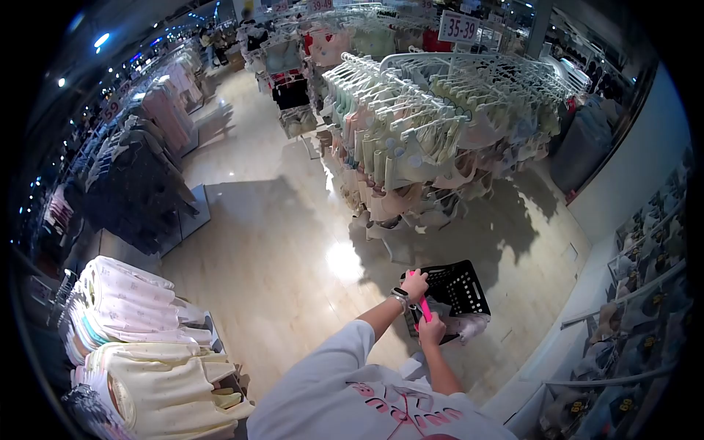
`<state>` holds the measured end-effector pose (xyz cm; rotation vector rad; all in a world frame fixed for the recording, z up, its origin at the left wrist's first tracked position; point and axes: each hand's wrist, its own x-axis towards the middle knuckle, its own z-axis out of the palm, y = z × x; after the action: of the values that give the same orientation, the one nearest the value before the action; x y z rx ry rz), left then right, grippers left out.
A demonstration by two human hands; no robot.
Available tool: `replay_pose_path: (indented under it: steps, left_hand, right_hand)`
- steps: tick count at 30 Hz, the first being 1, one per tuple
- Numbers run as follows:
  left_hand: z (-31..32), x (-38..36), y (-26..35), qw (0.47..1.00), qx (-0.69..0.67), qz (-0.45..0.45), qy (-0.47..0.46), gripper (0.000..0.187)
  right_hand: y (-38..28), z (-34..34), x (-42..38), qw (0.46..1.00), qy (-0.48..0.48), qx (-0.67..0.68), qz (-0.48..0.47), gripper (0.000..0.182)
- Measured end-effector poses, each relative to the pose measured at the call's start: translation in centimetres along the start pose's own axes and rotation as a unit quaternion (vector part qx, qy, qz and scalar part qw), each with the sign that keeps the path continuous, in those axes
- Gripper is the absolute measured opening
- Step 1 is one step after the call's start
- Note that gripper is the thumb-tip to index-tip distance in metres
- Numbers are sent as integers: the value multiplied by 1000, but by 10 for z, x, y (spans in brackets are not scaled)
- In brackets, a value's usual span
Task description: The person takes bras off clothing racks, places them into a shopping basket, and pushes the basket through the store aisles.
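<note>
While both hands are closed on the pink handle (426,309), the black basket (469,287) is held before the person.
The left hand (415,284), with a watch (400,294) at its wrist, grips the farther part of the handle, and the right hand (431,329) the nearer part; pale cloth (468,327) lies at the basket's near side. Beyond the basket stands a rack of bras (440,136), under a "35-39" sign (459,28). Pale shirts (158,385) hang at lower left.
</note>
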<state>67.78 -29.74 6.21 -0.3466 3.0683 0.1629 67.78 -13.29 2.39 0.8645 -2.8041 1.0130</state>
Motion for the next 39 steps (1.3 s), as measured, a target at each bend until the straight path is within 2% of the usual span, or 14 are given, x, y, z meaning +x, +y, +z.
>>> replay_pose_path:
  steps: [3,6,9,10,17,18,21,23,24,27,29,31,36,39]
  left_hand:
    - [-3,25,4,999,-1,31,22,16]
    - [1,65,18,999,-19,35,24,15]
    - [12,103,40,998,21,26,47,14]
    - [6,111,47,999,29,35,0,13]
    - [3,182,113,998,53,37,-5,15]
    - [4,197,122,998,41,33,-44,17]
    - [2,227,153,990,107,43,-79,19]
    - [1,248,174,987,106,48,-112,20]
    - [2,257,184,985,107,50,-129,20]
    - [-3,275,207,977,122,101,-144,22]
    - [-7,286,218,971,109,98,-187,21]
    - [-4,295,222,975,71,85,-191,21]
    - [23,303,224,985,30,96,-137,24]
    - [1,305,234,986,19,79,-146,17]
  right_hand:
    - [9,-5,19,1000,1,-7,13,18]
    - [27,-17,45,1000,-3,-7,23,17]
    - [61,-23,69,1000,1,8,4,15]
    - [71,-24,75,1000,-4,4,3,16]
    - [149,-74,128,999,-36,15,11,20]
    - [159,-86,136,999,-36,9,16,18]
    - [194,-107,156,998,-51,-9,31,19]
    - [221,-116,167,999,-20,-28,8,22]
    - [235,-120,174,999,-20,-28,26,23]
    - [270,-131,189,997,-16,-34,69,24]
    - [287,-134,203,996,-11,-40,74,23]
    - [292,-141,217,998,-19,-38,54,24]
    - [308,-154,236,995,-38,-87,35,31]
    - [324,-157,246,995,-51,-82,40,34]
